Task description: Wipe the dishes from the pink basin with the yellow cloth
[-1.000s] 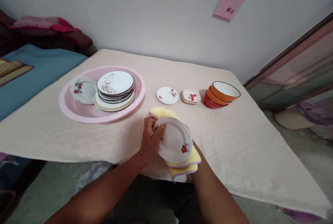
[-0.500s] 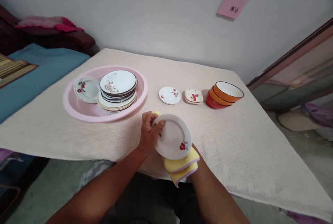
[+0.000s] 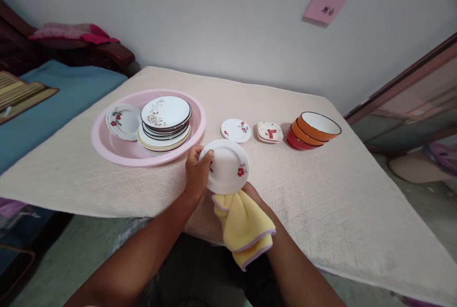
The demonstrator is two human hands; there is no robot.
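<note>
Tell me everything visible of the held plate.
The held plate is round, white and apparently ceramic, with a broad rim. A red flower with grey leaves marks its right side; another motif at left is partly covered by the left grip, which clasps that edge. It tilts, face toward the camera, over the cream tablecloth. A yellow cloth hangs beneath its lower edge; whether the right grip touches its underside is hidden.
</note>
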